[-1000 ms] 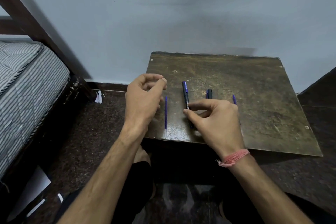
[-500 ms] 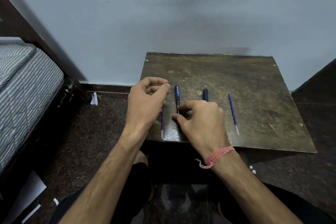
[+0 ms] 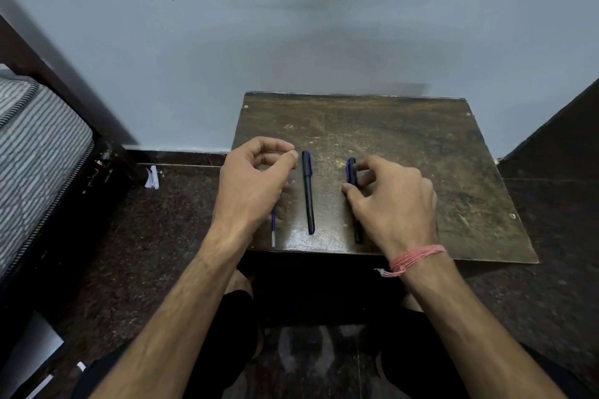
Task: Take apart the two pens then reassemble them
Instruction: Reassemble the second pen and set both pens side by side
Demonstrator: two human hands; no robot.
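Note:
Two black pens with blue clips lie lengthwise on a worn wooden board. The left pen lies free between my hands. My right hand is over the right pen, thumb and forefinger closed on its barrel, and its lower end sticks out below my palm. My left hand hovers at the board's left edge with thumb and forefinger pinched together; nothing shows between them. A thin blue refill lies partly under that hand. A second refill seen earlier is hidden by my right hand.
The board rests on a dark low stand against a pale blue wall. A bed with a striped mattress and a dark wooden frame stands at the left. Scraps of white paper lie on the dark speckled floor. My knees are below the board.
My right hand has let go of the left pen and moved right onto the right pen, covering the refill there. My left hand has stayed pinched in place.

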